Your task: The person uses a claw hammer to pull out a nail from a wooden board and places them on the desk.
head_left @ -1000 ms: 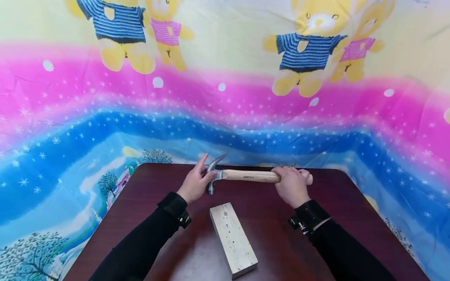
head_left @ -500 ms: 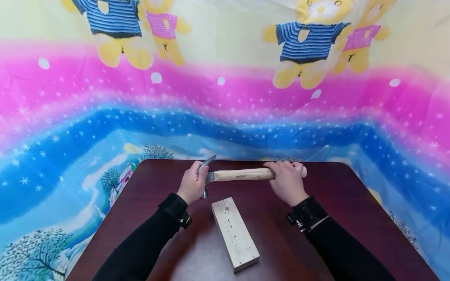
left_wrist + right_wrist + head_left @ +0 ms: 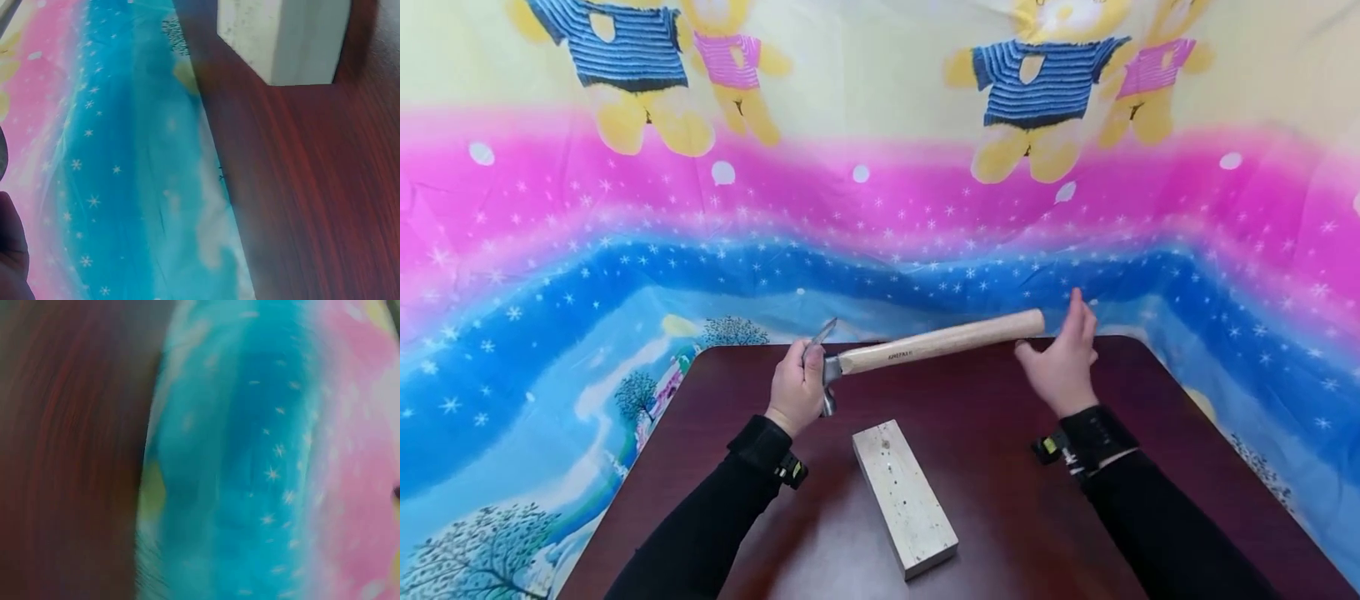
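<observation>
In the head view, my left hand [image 3: 797, 385] grips the steel head of a claw hammer [image 3: 940, 340], its fingers wrapped over the metal so that part of the head is hidden. The claw tip pokes up above the hand and the striking face points down. From there the pale wooden handle reaches right and slants upward, held above the table. Just past the handle's end is my right hand [image 3: 1063, 362], fingers spread and raised, holding nothing. A pale wooden block [image 3: 904, 500] with several dark holes along its top lies on the table between my forearms.
The dark reddish-brown table [image 3: 700, 517] carries the block. Behind it and along both sides hangs a printed cloth [image 3: 880, 208] with bears, snowflakes and trees. In the left wrist view, one end of the wooden block [image 3: 281, 44] shows near the table's edge.
My right hand has let go of the handle, opened and moved right. My left hand has closed around the hammer head, and the handle's free end has swung up.
</observation>
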